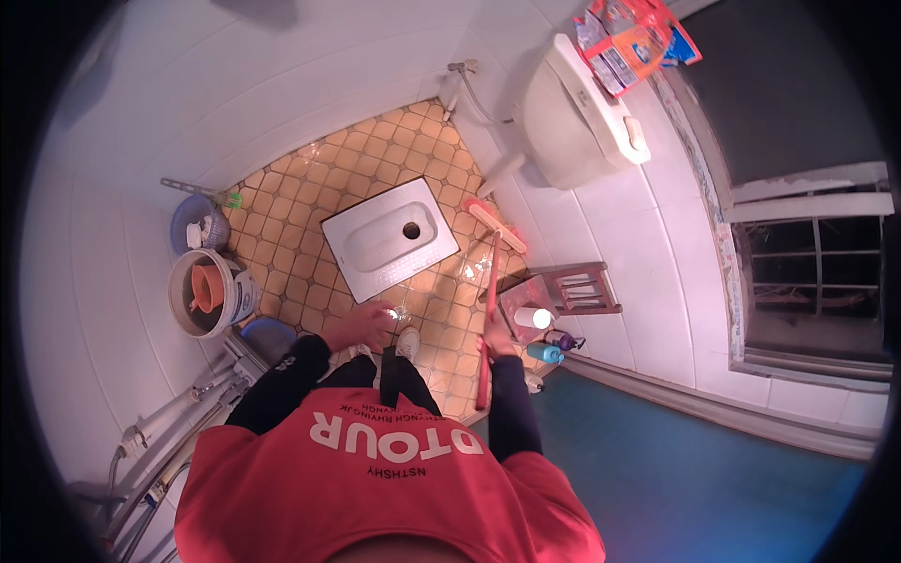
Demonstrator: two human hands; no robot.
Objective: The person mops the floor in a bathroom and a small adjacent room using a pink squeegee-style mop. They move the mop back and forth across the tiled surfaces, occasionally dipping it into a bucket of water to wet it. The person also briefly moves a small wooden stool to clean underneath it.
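Note:
My right hand (497, 338) is wrapped round the red handle of a long floor broom (492, 281). The broom's pale head with pinkish-red bristles lies on the tan tiled floor, by the right wall. My left hand (358, 326) hangs over the floor with loosely bent fingers apart, and nothing shows in it. A white squat toilet (355, 272), set into the floor, lies ahead of both hands. The broom head is to the right of the toilet, apart from it.
At left are a bucket (180, 317) with orange items inside, a bluish basket (219, 231) and a blue basin (267, 332). A cistern (563, 122) hangs on the right wall, with a colourful packet (633, 56) on top. Bottles (542, 353) stand near a small brown rack (584, 289).

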